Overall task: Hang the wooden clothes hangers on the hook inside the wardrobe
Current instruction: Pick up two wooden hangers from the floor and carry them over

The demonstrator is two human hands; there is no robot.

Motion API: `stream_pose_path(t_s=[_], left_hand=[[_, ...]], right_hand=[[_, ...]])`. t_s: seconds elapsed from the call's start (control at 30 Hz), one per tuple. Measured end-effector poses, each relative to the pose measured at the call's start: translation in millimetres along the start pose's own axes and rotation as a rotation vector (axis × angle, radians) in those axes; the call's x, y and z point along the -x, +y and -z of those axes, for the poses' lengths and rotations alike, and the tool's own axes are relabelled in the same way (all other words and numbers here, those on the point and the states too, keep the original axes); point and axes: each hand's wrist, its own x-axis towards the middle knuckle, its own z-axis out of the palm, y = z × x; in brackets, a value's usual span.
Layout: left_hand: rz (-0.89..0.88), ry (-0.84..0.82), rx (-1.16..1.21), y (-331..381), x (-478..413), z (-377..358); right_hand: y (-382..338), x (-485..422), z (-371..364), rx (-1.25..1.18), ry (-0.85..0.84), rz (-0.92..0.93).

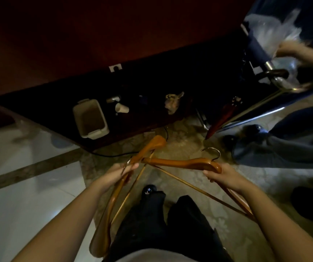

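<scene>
I hold two wooden clothes hangers low over the floor. My left hand (pixel 120 173) grips one wooden hanger (pixel 148 148) near its neck; one arm of it points up toward the dark furniture, the other runs down past my left forearm. My right hand (pixel 221 176) is closed on the second wooden hanger (pixel 178 162) at its middle, just below its metal hook (pixel 213 153). That hanger lies almost level, and its left end crosses the first hanger. No wardrobe hook is visible.
A dark low surface (pixel 152 82) ahead carries a beige box (pixel 90 119), a paper cup (pixel 121 108) and crumpled paper (pixel 172 103). A red folded umbrella (pixel 222 119) leans at right. Another person's hand (pixel 291 51) touches a plastic bag by a metal rail. My dark-trousered legs (pixel 163 220) stand below.
</scene>
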Motion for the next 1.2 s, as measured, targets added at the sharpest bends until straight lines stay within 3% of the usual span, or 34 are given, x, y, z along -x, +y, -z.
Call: stream_pose_path(t_s=[0.2,0.4,0.73,0.97,1.2], left_hand=[[-0.018,0.054,0.141,-35.2,51.2,20.6],[-0.015,0.25,0.319,-78.3,92.7,-4.3],[0.203,0.595,0.853,-130.3,140.1,-135.1],[0.254,0.823,1.158,-149.3,151.7,-228.0],[0.334,0.9,1.411,-164.7,179.5,-277.0]], right_hand=[[-30.3,-2.0,-24.3,0.021,-0.1,-0.034],[-59.8,-7.5,-44.1,0.105,-0.261,-0.068],[-79.5,-23.7,-43.1,0.499,-0.525,-0.05],[-73.6,-34.3,-69.0,0.757,-0.669,0.018],[-73.2,-37.6,-132.3,0.936,-0.808,0.122]])
